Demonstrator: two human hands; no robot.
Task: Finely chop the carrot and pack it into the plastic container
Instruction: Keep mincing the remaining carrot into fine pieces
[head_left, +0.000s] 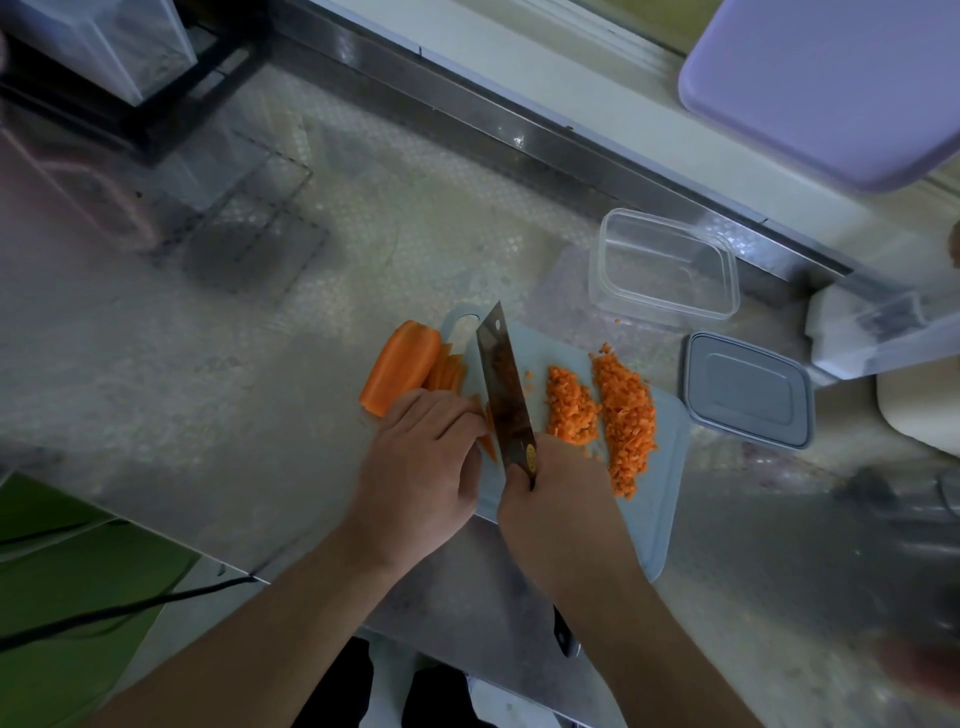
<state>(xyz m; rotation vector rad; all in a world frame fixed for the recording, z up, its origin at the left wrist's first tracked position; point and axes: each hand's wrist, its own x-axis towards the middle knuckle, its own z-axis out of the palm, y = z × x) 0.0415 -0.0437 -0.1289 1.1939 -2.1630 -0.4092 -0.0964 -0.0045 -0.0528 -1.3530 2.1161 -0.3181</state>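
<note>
Plastic container (665, 265): I see it empty, lid (748, 389) beside.
Left hand (421, 467): pins carrot strips (447, 371).
Right hand (561, 514): grips cleaver (504, 387).

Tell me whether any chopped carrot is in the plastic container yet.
No: the plastic container is empty, and the chopped carrot lies on the cutting board.

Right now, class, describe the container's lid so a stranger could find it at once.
Start at the pale cutting board in the middle of the steel counter, with its heaps of chopped carrot. Just off its right edge lies the lid, flat on the counter. Unlike the clear empty container behind it, it is grey, shallow, and rimmed.
</note>
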